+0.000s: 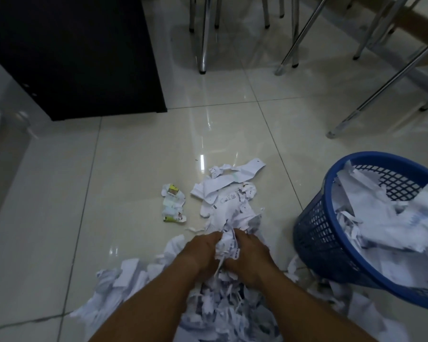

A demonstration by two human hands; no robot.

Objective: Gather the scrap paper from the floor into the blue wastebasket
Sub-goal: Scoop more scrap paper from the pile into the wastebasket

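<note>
The left hand (200,250) and right hand (251,255) squeeze together a bunch of crumpled white scrap paper (226,245) on the glossy tiled floor (134,169), near the blue plastic mesh wastebasket (316,233).
</note>
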